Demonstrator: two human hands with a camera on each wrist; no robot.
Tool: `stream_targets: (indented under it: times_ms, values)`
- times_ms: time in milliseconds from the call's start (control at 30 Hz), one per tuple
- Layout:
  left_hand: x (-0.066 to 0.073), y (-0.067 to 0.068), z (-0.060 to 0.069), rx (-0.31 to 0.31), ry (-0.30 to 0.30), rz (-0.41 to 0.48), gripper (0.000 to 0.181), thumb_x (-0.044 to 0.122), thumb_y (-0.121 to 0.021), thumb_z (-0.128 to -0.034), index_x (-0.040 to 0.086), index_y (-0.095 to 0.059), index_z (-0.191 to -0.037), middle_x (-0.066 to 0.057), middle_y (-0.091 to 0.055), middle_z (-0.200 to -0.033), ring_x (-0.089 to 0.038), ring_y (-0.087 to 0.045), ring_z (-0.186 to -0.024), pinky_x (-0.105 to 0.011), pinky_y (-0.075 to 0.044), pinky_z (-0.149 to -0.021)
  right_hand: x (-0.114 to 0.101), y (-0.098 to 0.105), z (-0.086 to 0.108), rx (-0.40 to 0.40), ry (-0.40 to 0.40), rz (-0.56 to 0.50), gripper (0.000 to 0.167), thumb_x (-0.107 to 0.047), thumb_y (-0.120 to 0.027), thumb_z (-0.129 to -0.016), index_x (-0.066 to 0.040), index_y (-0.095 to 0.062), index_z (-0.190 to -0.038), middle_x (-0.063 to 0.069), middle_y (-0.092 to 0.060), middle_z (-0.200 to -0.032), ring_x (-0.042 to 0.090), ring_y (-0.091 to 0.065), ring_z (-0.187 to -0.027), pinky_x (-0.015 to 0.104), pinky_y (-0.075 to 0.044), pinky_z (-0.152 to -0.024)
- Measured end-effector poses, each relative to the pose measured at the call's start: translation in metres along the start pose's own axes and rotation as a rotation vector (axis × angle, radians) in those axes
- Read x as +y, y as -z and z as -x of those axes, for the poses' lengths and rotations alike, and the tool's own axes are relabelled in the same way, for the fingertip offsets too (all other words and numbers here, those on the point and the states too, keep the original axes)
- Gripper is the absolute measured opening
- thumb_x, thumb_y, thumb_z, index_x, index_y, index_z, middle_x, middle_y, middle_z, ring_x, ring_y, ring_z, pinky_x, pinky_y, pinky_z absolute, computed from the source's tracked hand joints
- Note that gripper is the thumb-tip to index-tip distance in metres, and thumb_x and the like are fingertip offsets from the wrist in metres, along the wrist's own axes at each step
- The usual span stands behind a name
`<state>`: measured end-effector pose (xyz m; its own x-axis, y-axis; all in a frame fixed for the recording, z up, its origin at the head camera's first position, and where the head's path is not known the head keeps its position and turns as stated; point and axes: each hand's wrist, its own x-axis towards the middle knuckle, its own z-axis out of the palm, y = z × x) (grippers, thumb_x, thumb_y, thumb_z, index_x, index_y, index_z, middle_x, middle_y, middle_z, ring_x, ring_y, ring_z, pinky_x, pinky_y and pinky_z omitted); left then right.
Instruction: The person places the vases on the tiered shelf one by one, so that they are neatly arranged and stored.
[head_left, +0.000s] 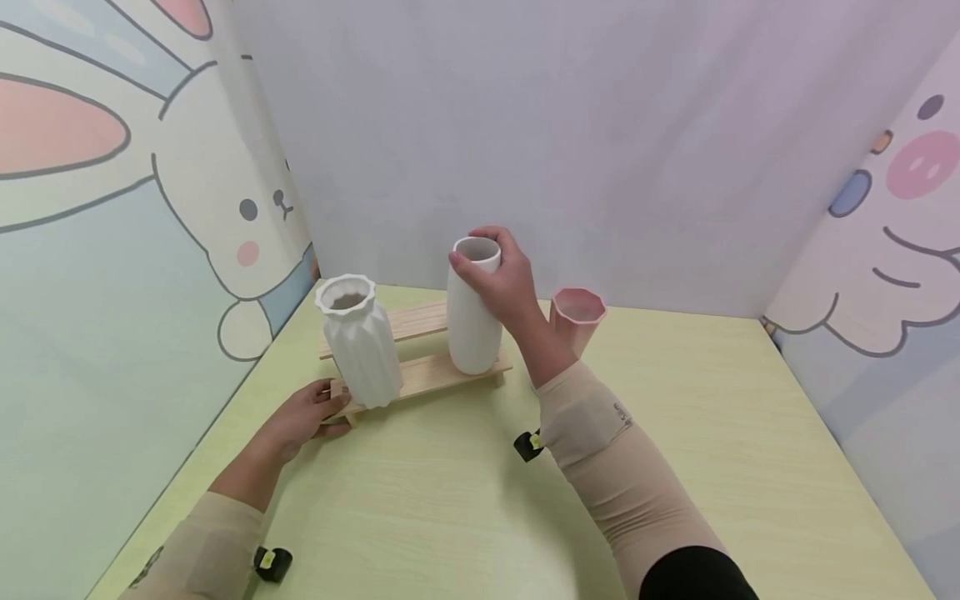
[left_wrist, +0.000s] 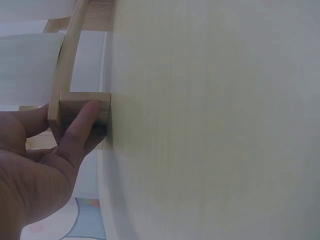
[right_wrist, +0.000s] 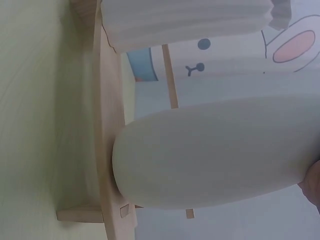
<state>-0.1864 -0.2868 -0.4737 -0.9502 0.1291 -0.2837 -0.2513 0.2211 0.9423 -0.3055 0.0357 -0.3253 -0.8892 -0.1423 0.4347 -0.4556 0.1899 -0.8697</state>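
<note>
A smooth white vase [head_left: 472,325] stands upright at the right end of the lower tier of a two-tier wooden rack [head_left: 427,377]. My right hand [head_left: 506,279] grips this vase round its rim, thumb on the near side. In the right wrist view the base of the smooth vase [right_wrist: 200,155] meets the shelf board [right_wrist: 107,115]. At the rack's left end my left hand [head_left: 303,418] holds the lower board and its leg [left_wrist: 82,102] between thumb and fingers. A fluted white vase [head_left: 363,350] with a scalloped rim stands on the lower tier, close to that hand.
Behind my right wrist, a pink faceted vase [head_left: 577,317] stands on the table [head_left: 435,500], right of the rack. A pale curtain [head_left: 585,150] hangs behind the table, and cartoon-printed panels [head_left: 112,333] flank it on both sides.
</note>
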Motion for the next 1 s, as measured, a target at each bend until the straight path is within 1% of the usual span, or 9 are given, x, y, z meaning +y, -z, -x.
stream_targets:
  times_ms: [167,467,733,1000]
  values:
    - [-0.0002,-0.0001,-0.0001,0.002,-0.002,-0.003,0.065,0.027,-0.051,-0.1039,-0.004,-0.019,-0.151,-0.029,-0.038,-0.146,-0.025,-0.058,-0.117,-0.036,-0.059,-0.092,0.0013,-0.0020,0.0003,-0.014,-0.011,-0.001,0.052,-0.052,-0.073,-0.081,-0.024,-0.056,-0.121,0.002,-0.064,-0.105,0.020,-0.064,-0.092,0.039,-0.061,-0.070]
    - [-0.0006,-0.0025,0.0016,0.000,0.003,0.001,0.063,0.026,-0.050,-0.1043,-0.004,-0.019,-0.151,-0.028,-0.038,-0.146,-0.028,-0.057,-0.119,-0.038,-0.058,-0.093,0.0029,-0.0034,0.0015,-0.029,-0.008,0.009,0.052,-0.052,-0.072,-0.082,-0.023,-0.055,-0.122,0.003,-0.064,-0.106,0.020,-0.064,-0.092,0.038,-0.061,-0.070]
    - [0.0002,-0.0021,0.0016,-0.004,-0.001,0.001,0.063,0.025,-0.050,-0.1046,-0.005,-0.019,-0.151,-0.028,-0.038,-0.145,-0.025,-0.057,-0.118,-0.037,-0.058,-0.093,0.0022,-0.0038,0.0012,-0.044,-0.024,0.012,0.054,-0.053,-0.072,-0.082,-0.023,-0.054,-0.123,0.003,-0.064,-0.107,0.020,-0.064,-0.092,0.038,-0.060,-0.069]
    - [0.0022,-0.0023,0.0016,-0.010,0.002,0.004,0.063,0.025,-0.049,-0.1047,-0.005,-0.019,-0.151,-0.029,-0.038,-0.145,-0.026,-0.057,-0.119,-0.037,-0.058,-0.093,0.0047,-0.0063,0.0024,-0.041,-0.035,-0.021,0.055,-0.052,-0.074,-0.081,-0.027,-0.052,-0.125,0.003,-0.064,-0.107,0.021,-0.065,-0.090,0.038,-0.061,-0.067]
